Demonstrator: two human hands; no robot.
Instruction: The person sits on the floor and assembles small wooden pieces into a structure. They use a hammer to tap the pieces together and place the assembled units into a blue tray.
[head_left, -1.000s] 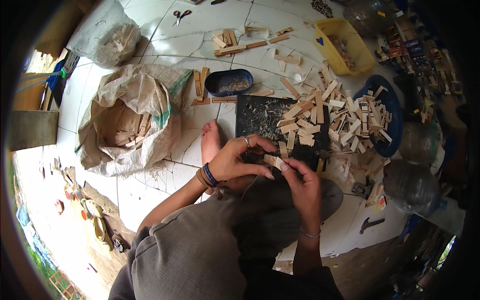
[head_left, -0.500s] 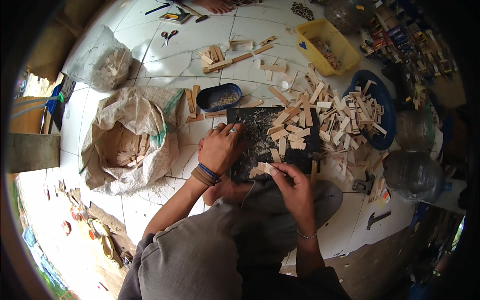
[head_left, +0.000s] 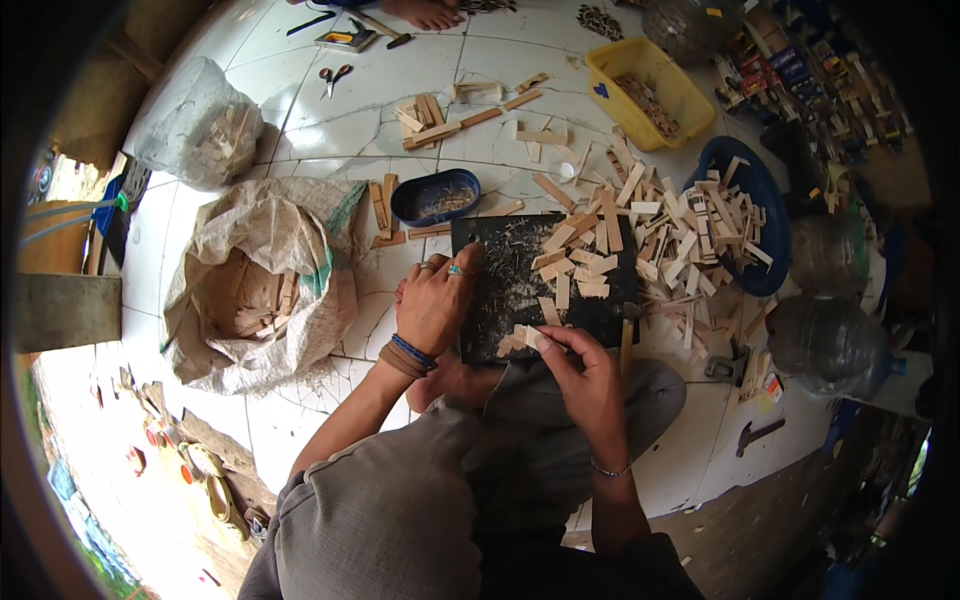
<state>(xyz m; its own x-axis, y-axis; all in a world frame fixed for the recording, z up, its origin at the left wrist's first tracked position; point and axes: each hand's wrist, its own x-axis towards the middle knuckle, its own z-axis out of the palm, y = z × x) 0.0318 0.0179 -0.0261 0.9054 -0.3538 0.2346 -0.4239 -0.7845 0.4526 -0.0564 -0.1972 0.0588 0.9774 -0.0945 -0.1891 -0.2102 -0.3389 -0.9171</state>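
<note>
In my right hand, a small pale wooden piece is pinched between thumb and fingertips, just above the near edge of a black board. My left hand rests at the board's left edge with its fingers curled; whatever they hold, if anything, is hidden. Small nails or shavings are scattered over the board's left part. Several flat wooden strips lie on its right part, and a hammer lies along its right edge.
A heap of wooden pieces spills round a blue basin. Beyond stands a yellow tub. On the left are an open woven sack and a clear plastic bag. A blue oval dish and scissors lie ahead.
My left hand has drawn back slightly to the left over the board's edge. My right hand keeps the wooden piece in nearly the same place.
</note>
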